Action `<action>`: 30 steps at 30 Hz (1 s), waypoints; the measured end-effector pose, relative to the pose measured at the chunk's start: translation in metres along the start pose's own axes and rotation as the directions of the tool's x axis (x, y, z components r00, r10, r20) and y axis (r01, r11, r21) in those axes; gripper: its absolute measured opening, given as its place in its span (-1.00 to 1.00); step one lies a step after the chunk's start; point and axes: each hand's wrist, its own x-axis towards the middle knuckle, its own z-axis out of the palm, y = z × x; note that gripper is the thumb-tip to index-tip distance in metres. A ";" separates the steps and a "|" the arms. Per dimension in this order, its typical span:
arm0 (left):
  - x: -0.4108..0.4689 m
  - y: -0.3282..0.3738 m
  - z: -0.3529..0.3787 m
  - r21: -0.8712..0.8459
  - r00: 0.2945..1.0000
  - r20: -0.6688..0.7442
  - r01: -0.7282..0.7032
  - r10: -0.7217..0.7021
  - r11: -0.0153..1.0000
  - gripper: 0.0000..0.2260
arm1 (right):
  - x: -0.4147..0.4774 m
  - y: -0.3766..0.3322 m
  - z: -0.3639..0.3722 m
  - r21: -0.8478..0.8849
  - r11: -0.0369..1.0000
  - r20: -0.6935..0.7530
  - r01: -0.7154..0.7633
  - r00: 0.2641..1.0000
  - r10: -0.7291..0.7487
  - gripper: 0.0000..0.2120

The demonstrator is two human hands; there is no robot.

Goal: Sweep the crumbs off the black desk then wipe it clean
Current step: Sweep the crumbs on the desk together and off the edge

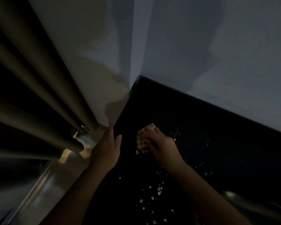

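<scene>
Head view: the right hand [162, 146] curls its fingers round a pale wadded cloth [143, 141], down on the black surface [217, 127] near its far left corner. Most crumbs [159, 190] lie at 6 o'clock from the cloth, with a thinner scatter at 3 o'clock. The left hand [107, 146], fingers straight, rests on the surface's left edge at 9 o'clock. No container shows.

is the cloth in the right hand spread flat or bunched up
Bunched up: the right hand grips the cloth as a pale wad, a lump sticking out past its fingers on the black desk.
</scene>
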 end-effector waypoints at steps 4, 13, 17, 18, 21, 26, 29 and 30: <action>-0.029 0.004 0.007 0.247 0.995 -0.046 -0.074 0.088 0.966 -0.43 | -0.034 -0.016 -0.010 0.031 0.999 0.140 0.033 0.989 -0.037 -0.75; -0.038 0.011 0.007 0.404 0.992 -0.051 -0.082 0.112 0.911 -0.45 | 0.012 0.003 -0.055 -0.034 0.986 -0.414 -0.165 0.900 0.136 -0.67; -0.039 0.010 0.008 0.421 0.992 -0.048 -0.088 0.119 0.903 -0.49 | 0.039 0.034 -0.048 -0.128 0.919 -0.419 -0.372 0.860 0.290 -0.69; -0.039 0.009 0.009 0.423 0.992 -0.045 -0.088 0.118 0.902 -0.49 | 0.038 0.036 -0.043 -0.199 0.913 -0.408 -0.357 0.877 0.254 -0.70; -0.039 0.010 0.008 0.412 0.993 -0.045 -0.078 0.106 0.908 -0.48 | 0.018 0.027 -0.029 -0.306 0.907 -0.340 -0.291 0.923 0.182 -0.70; -0.038 0.011 0.007 0.434 0.994 -0.041 -0.074 0.102 0.898 -0.49 | -0.053 -0.003 -0.010 -0.326 0.917 -0.233 -0.229 0.960 0.158 -0.70; -0.038 0.010 0.006 0.422 0.996 -0.025 -0.068 0.087 0.904 -0.48 | -0.072 -0.013 -0.011 -0.227 0.944 -0.149 -0.239 0.967 0.209 -0.72; -0.038 0.011 0.006 0.421 0.995 -0.027 -0.073 0.092 0.904 -0.48 | -0.072 -0.014 -0.015 -0.166 0.954 -0.135 -0.250 0.964 0.229 -0.73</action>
